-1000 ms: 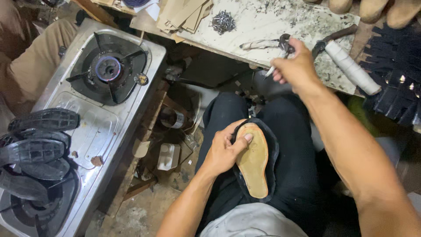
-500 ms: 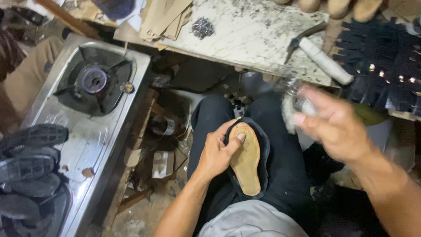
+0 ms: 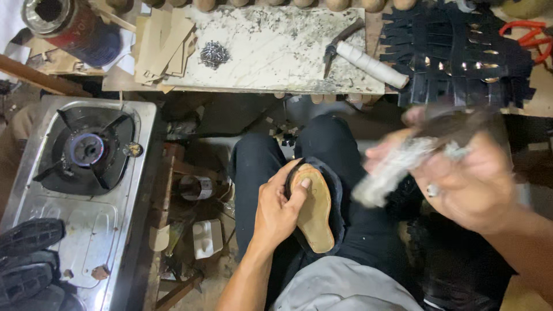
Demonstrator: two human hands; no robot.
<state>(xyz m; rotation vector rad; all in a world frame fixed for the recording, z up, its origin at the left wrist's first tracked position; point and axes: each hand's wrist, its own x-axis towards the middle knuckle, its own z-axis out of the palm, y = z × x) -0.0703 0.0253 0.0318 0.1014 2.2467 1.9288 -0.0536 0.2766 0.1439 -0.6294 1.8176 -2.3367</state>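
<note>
My left hand gripping tan leather oval sole in black upper on lap, my right hand at three o'clock closed around blurred pale tool, shape unclear.

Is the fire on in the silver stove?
On. The round burner of the silver metal gas stove shows a ring of blue-purple flame under its black grate, with no pot on it.

Both forearms are bare — no sleeves reach the wrists. The left hand wears nothing, while the right hand, blurred, carries a silver-coloured ring on one finger. Dark trousers cover both legs, and a light grey shirt hem shows at the bottom edge — slightly creased
</note>
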